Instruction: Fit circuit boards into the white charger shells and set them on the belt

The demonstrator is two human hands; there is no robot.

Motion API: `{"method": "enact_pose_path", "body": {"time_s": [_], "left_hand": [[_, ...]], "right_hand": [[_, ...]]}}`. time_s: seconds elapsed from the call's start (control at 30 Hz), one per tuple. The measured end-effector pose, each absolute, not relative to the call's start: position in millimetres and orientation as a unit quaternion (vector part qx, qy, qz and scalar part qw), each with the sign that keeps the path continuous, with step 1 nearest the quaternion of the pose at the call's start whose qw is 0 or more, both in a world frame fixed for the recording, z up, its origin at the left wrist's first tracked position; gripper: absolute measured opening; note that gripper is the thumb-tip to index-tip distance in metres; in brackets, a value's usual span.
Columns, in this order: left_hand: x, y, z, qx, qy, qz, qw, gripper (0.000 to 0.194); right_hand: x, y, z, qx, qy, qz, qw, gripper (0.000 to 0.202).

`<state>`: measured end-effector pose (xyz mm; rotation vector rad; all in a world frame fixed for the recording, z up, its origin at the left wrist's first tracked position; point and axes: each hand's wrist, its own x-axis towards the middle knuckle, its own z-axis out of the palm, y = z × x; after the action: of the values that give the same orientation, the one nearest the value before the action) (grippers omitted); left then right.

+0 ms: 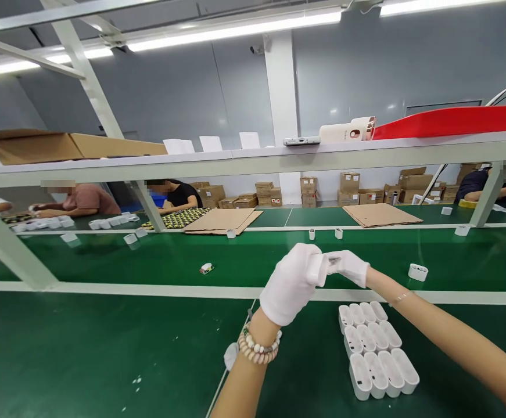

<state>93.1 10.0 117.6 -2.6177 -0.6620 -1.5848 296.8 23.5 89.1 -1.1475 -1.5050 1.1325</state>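
Note:
My left hand (pixel 288 285), in a white glove, is closed around a white oval plastic cup (pixel 318 270) held over the rail at the near edge of the green belt. Close against it on the right is my right hand (pixel 351 267), also gloved, with its fingers pinched on a small white part with a grey face (pixel 333 262). The exact kind of that part is too small to tell. Below my right forearm, several open white oval cups (pixel 386 363) stand side by side in rows on the green tabletop. Some show dark slots inside.
On the green belt (pixel 161 261) lie a small part with a green board (pixel 207 268) and a white oval piece (pixel 417 272). A shelf (pixel 235 164) crosses above, bearing a phone (pixel 301 141) and a red tray (pixel 453 123). Co-workers sit beyond. A cord (pixel 220 386) runs beside my left forearm.

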Motion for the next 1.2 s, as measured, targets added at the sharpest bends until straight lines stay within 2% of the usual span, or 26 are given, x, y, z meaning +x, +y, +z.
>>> {"method": "enact_pose_path", "body": {"time_s": [0.1, 0.17, 0.27, 0.4, 0.57, 0.83, 1.2], "left_hand": [[110, 2, 114, -0.822, -0.175, -0.542, 0.013, 0.032], [121, -2, 108, -0.815, -0.160, -0.557, 0.018, 0.034], [134, -6, 98, -0.803, -0.168, -0.571, 0.016, 0.036], [146, -15, 89, -0.799, -0.194, -0.569, 0.012, 0.029], [152, -22, 84, -0.790, -0.207, -0.577, 0.031, 0.023], [153, -28, 79, -0.785, -0.175, -0.589, 0.078, 0.020], [156, -31, 76, -0.764, -0.166, -0.618, 0.086, 0.016]], "right_hand": [[322, -15, 100, -0.444, -0.617, 0.459, 0.460, 0.063], [332, -46, 106, -0.436, -0.623, 0.431, 0.486, 0.075], [336, -82, 110, -0.434, -0.653, 0.307, 0.540, 0.065], [333, -103, 110, -0.423, -0.696, 0.183, 0.551, 0.049], [329, -114, 112, -0.429, -0.704, 0.148, 0.545, 0.045], [323, -120, 109, -0.387, -0.745, 0.021, 0.543, 0.030], [317, -124, 111, -0.333, -0.777, -0.043, 0.532, 0.027]]}}
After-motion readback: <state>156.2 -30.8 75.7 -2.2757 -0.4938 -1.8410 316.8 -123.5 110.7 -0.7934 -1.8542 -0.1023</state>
